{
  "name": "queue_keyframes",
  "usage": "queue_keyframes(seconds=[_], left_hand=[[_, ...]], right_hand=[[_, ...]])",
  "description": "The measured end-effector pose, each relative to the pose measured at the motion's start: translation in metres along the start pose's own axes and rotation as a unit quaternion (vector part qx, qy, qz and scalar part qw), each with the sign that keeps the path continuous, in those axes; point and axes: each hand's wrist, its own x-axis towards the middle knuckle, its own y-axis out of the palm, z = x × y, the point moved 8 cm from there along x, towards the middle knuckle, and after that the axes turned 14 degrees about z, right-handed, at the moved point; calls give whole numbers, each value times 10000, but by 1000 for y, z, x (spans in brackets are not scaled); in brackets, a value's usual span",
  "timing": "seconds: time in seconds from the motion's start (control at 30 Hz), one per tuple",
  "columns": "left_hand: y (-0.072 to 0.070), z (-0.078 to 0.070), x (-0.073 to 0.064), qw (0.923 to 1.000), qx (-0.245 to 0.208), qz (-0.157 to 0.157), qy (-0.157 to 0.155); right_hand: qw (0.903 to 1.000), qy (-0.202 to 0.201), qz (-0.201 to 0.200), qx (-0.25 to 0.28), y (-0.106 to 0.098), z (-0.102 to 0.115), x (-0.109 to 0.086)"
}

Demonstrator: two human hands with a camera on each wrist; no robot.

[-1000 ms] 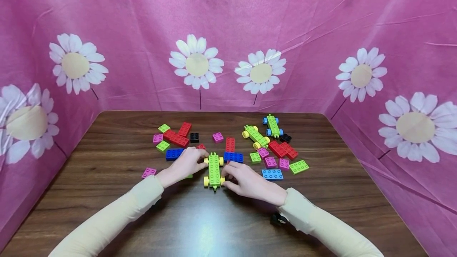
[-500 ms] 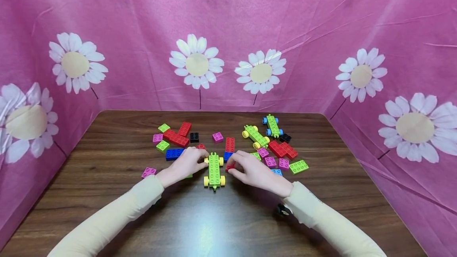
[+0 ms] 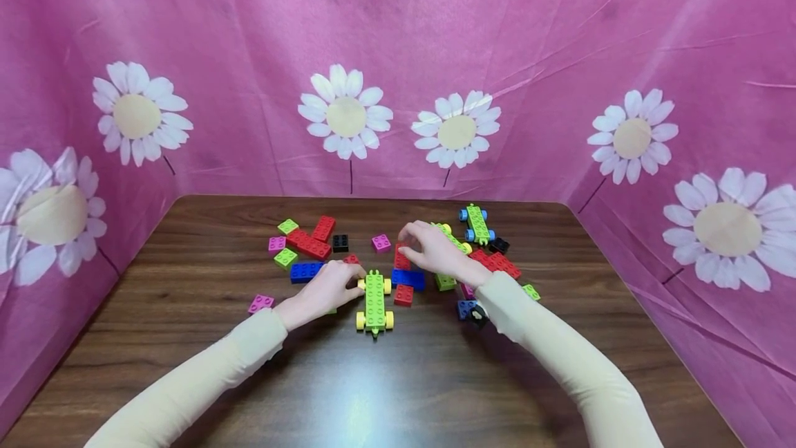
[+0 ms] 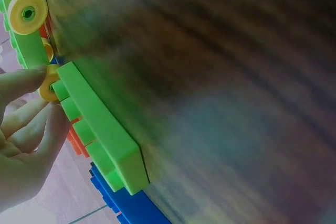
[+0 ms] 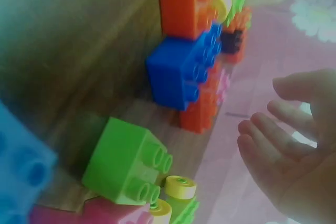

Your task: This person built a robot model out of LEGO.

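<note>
A lime-green car base (image 3: 374,301) with yellow wheels lies lengthwise at the table's middle. My left hand (image 3: 327,290) pinches its far left yellow wheel (image 4: 49,83) between thumb and fingers. Just under that hand is a lime-green brick (image 4: 102,127), mostly hidden in the head view. My right hand (image 3: 429,247) hovers with loosely bent fingers and nothing between them, as the right wrist view (image 5: 294,145) also shows. Below it are a long red brick (image 3: 401,259) and a blue brick (image 3: 407,280). A small red brick (image 3: 403,295) sits to the right of the car base.
Several bricks, including a long red one (image 3: 309,244) and a blue one (image 3: 307,272), lie at the left. Another yellow-wheeled base (image 3: 449,235) is partly behind my right hand. A blue-wheeled base (image 3: 477,224) and red bricks (image 3: 497,263) lie at the back right.
My right hand has left the near right wheel of the car base, passed the small red brick and moved away from me over the long red brick. My left hand has stayed on its wheel.
</note>
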Motion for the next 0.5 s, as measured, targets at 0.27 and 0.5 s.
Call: queue_keyframes(seconds=[0.27,0.5], left_hand=[[0,-3,-1,9998,69,-117,132],[-1,-3,-2,9998,65,-130,110]], right_hand=[[9989,199,422,66,12,-25,30],[9952,436,859,193,26,-34,51]])
